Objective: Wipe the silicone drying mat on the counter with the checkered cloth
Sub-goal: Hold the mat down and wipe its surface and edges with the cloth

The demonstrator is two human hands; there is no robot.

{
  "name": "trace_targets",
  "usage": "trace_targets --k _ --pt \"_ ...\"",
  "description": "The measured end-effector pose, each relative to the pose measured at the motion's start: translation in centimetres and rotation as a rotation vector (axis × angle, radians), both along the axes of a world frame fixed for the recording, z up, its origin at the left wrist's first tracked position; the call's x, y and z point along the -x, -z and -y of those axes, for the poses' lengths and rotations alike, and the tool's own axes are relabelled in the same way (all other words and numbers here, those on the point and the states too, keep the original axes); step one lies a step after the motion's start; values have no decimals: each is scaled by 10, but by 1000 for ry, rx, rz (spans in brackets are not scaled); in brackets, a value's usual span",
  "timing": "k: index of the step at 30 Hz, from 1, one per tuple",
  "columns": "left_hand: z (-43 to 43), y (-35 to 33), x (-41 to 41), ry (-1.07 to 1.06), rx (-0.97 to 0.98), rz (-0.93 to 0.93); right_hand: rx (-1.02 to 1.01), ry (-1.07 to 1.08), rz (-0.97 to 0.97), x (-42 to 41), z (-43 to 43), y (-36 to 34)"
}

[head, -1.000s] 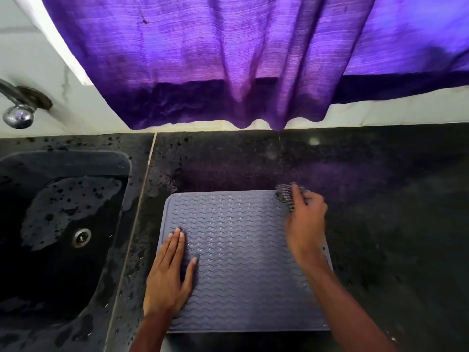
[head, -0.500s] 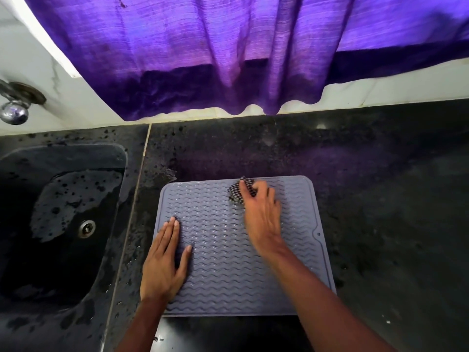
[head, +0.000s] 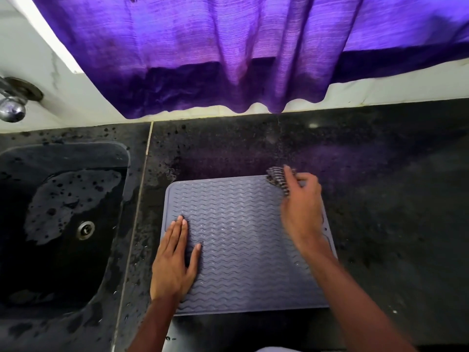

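My right hand (head: 302,201) grips the bunched checkered cloth (head: 278,177) at the far right corner of the silicone mat (head: 241,237), which lies flat on the table (head: 380,199). From the cloth, nearly all the mat spreads left and toward me. My left hand (head: 175,260) presses flat, with straight fingers, on its near left part.

The right hand (head: 302,209) grips the checkered cloth (head: 278,179) at the mat's (head: 243,250) far right corner while the left hand (head: 175,260) rests flat.
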State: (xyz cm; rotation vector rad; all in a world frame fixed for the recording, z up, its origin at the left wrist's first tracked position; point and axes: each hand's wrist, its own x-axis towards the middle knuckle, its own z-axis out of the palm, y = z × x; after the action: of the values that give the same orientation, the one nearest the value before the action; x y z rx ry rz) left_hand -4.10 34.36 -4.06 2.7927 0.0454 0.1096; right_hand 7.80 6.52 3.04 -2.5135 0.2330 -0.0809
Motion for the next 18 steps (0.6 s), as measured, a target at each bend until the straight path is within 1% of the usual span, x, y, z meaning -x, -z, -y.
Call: trace_targets --k 1,2,5,7,9,13,18 --pt "0 -1 0 1 0 -4 -62 -28 22 -1 -21 -2" --pt "0 -2 0 3 -1 -7 -78 -80 37 -1 -43 -2" --pt "1 -3 0 5 2 -8 41 -288 48 0 -99 5" --pt "1 -4 0 7 4 -7 128 -340 -2 3 -114 13" --pt "1 -4 0 -2 3 -7 156 -329 -52 5 -112 18" --pt "2 -4 0 -19 -7 -20 217 -330 -26 9 -82 28" --pt "3 -3 0 -22 -7 -10 264 -210 -64 6 -24 28"
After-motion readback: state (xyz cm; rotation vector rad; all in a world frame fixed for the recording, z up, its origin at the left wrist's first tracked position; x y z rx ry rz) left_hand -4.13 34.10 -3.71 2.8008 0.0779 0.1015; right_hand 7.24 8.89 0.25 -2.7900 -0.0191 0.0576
